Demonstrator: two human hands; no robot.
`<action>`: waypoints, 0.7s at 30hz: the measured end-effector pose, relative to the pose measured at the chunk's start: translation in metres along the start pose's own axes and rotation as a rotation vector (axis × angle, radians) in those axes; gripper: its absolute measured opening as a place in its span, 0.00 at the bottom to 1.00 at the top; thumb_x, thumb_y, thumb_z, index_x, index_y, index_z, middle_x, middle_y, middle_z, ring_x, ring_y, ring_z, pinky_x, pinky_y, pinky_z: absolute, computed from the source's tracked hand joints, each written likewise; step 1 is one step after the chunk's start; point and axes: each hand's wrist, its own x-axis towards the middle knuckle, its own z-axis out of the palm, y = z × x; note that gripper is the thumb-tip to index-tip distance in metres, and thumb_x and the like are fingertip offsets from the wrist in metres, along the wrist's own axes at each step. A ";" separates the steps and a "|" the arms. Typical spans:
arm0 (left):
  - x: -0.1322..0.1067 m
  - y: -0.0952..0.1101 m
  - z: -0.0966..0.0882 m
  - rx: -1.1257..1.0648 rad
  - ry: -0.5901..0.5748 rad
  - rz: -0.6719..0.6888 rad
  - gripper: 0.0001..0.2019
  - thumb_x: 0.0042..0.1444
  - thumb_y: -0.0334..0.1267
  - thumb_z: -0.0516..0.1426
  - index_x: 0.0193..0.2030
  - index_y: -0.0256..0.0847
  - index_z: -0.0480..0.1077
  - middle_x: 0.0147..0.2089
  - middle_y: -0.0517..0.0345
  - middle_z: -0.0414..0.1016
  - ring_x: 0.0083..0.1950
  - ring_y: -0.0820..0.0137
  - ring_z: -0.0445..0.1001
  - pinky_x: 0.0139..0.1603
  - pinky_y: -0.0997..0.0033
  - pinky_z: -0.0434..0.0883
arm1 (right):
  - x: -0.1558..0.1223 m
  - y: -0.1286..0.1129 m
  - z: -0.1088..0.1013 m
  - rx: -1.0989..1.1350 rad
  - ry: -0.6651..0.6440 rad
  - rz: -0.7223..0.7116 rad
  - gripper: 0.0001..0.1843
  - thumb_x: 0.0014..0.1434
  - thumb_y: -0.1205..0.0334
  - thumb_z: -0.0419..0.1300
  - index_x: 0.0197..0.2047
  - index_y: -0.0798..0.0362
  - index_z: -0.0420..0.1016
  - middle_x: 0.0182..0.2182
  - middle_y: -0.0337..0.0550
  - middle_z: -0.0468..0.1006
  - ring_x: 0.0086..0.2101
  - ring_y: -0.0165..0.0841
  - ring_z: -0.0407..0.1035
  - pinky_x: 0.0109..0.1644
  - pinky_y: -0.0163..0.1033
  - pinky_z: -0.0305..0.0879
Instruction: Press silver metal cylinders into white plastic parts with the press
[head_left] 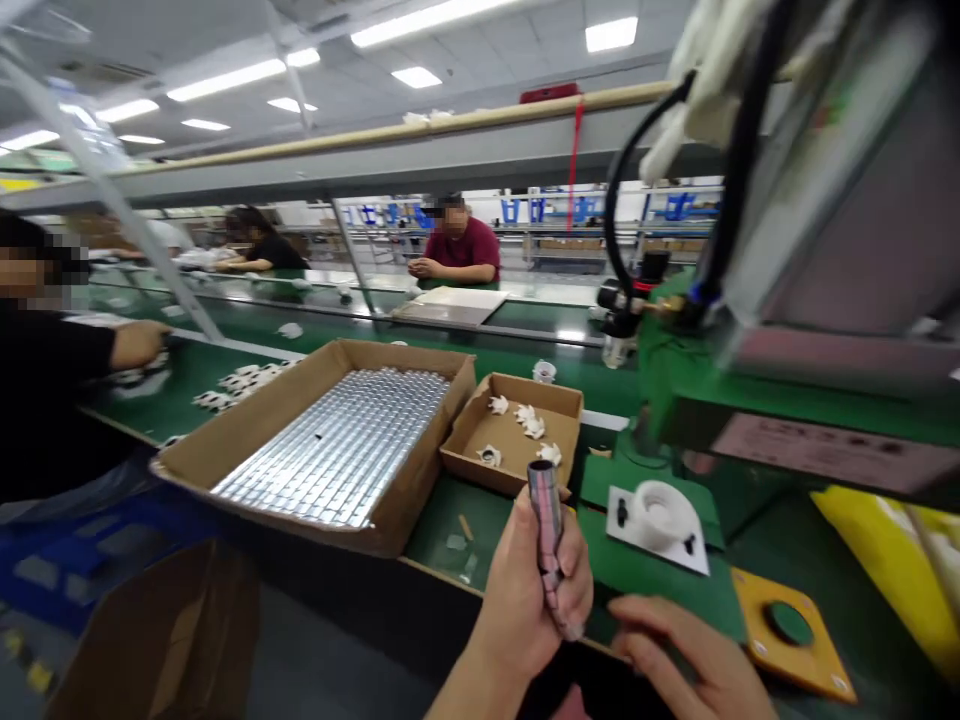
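My left hand [510,590] is closed around a shiny metal tube [547,515]. The tube stands slightly tilted, open end up, and bands along it look like short sleeves stacked end to end. To its right, my right hand [686,655] hovers by the bench edge, fingers loosely bent and apart, holding nothing that I can see. Beyond it, a white round fixture [664,515] sits on a white plate at the green press base [600,560]. A shallow cardboard tray [469,440] ahead of my left hand contains several white finned plastic parts [534,425].
A large cardboard box [409,500] of rows of metal cylinders [337,440] stands left. The press [795,400] looms at right, above an orange plate with a green button [789,622]. A co-worker's arm [139,345] is beside white parts [244,382] at far left.
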 end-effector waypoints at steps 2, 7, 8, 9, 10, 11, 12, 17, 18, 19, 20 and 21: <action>-0.002 -0.023 0.006 -0.022 -0.005 -0.085 0.20 0.55 0.58 0.50 0.42 0.46 0.69 0.21 0.68 0.58 0.13 0.82 0.50 0.11 0.82 0.55 | -0.011 -0.006 -0.020 0.055 0.109 0.120 0.11 0.62 0.60 0.54 0.49 0.47 0.69 0.37 0.40 0.79 0.34 0.27 0.75 0.37 0.23 0.70; 0.000 -0.048 0.022 -0.088 0.018 -0.267 0.19 0.56 0.59 0.49 0.39 0.47 0.68 0.18 0.70 0.53 0.13 0.83 0.46 0.12 0.83 0.49 | -0.031 -0.016 -0.025 0.069 0.172 0.142 0.13 0.59 0.60 0.57 0.48 0.50 0.65 0.32 0.38 0.76 0.30 0.26 0.72 0.35 0.26 0.70; 0.001 -0.051 0.025 -0.079 0.035 -0.285 0.19 0.57 0.58 0.49 0.39 0.46 0.67 0.17 0.70 0.53 0.13 0.83 0.47 0.12 0.83 0.49 | -0.034 -0.018 -0.021 0.044 0.160 0.113 0.12 0.59 0.60 0.58 0.46 0.50 0.66 0.30 0.37 0.75 0.28 0.26 0.71 0.33 0.26 0.69; 0.002 -0.053 0.027 -0.063 0.053 -0.296 0.18 0.57 0.58 0.49 0.39 0.45 0.67 0.17 0.70 0.53 0.13 0.83 0.47 0.13 0.83 0.50 | -0.035 -0.020 -0.017 0.013 0.159 0.076 0.09 0.58 0.60 0.58 0.43 0.50 0.67 0.28 0.36 0.74 0.27 0.25 0.69 0.31 0.26 0.68; 0.002 -0.056 0.029 -0.043 0.070 -0.303 0.18 0.57 0.57 0.50 0.38 0.44 0.67 0.17 0.70 0.53 0.13 0.83 0.48 0.13 0.82 0.51 | -0.036 -0.022 -0.012 -0.019 0.171 0.031 0.06 0.59 0.61 0.57 0.41 0.50 0.67 0.28 0.36 0.73 0.26 0.25 0.69 0.30 0.27 0.67; 0.003 -0.058 0.031 -0.023 0.084 -0.310 0.19 0.57 0.57 0.50 0.38 0.44 0.67 0.17 0.69 0.53 0.14 0.82 0.50 0.14 0.82 0.52 | -0.037 -0.023 -0.009 -0.049 0.194 -0.020 0.04 0.60 0.61 0.56 0.39 0.50 0.67 0.27 0.36 0.73 0.27 0.26 0.68 0.30 0.28 0.67; 0.003 -0.060 0.033 -0.006 0.095 -0.315 0.19 0.57 0.57 0.50 0.37 0.43 0.67 0.17 0.69 0.54 0.15 0.81 0.52 0.15 0.82 0.53 | -0.037 -0.024 -0.006 -0.074 0.227 -0.067 0.02 0.61 0.63 0.55 0.38 0.51 0.67 0.27 0.37 0.73 0.27 0.26 0.68 0.31 0.28 0.66; 0.003 -0.063 0.041 0.039 0.104 -0.321 0.20 0.56 0.59 0.50 0.39 0.44 0.66 0.20 0.67 0.58 0.16 0.79 0.57 0.16 0.79 0.57 | -0.035 -0.026 -0.003 -0.165 0.340 -0.173 0.03 0.61 0.66 0.53 0.39 0.52 0.67 0.27 0.39 0.74 0.26 0.27 0.67 0.31 0.31 0.66; 0.003 -0.063 0.042 0.044 0.101 -0.316 0.20 0.56 0.59 0.50 0.40 0.44 0.66 0.20 0.67 0.59 0.16 0.79 0.57 0.16 0.79 0.57 | -0.034 -0.026 -0.004 -0.185 0.355 -0.181 0.03 0.61 0.67 0.53 0.39 0.53 0.67 0.26 0.39 0.74 0.26 0.27 0.67 0.30 0.31 0.65; 0.003 -0.062 0.042 0.048 0.095 -0.311 0.20 0.56 0.59 0.49 0.41 0.45 0.65 0.20 0.67 0.59 0.16 0.79 0.58 0.16 0.79 0.57 | -0.034 -0.025 -0.004 -0.202 0.366 -0.190 0.03 0.61 0.67 0.53 0.38 0.53 0.67 0.26 0.39 0.74 0.25 0.28 0.66 0.30 0.32 0.65; 0.003 -0.062 0.043 0.051 0.088 -0.307 0.20 0.57 0.59 0.49 0.42 0.45 0.65 0.20 0.67 0.60 0.16 0.78 0.58 0.16 0.78 0.57 | -0.033 -0.025 -0.004 -0.216 0.375 -0.197 0.03 0.61 0.66 0.53 0.38 0.53 0.68 0.25 0.39 0.73 0.25 0.28 0.66 0.29 0.32 0.64; 0.003 -0.061 0.042 0.051 0.083 -0.303 0.20 0.57 0.58 0.48 0.44 0.45 0.65 0.20 0.68 0.60 0.16 0.78 0.58 0.16 0.78 0.57 | -0.032 -0.024 -0.003 -0.224 0.377 -0.200 0.03 0.61 0.67 0.54 0.37 0.53 0.68 0.25 0.40 0.73 0.25 0.28 0.65 0.28 0.33 0.64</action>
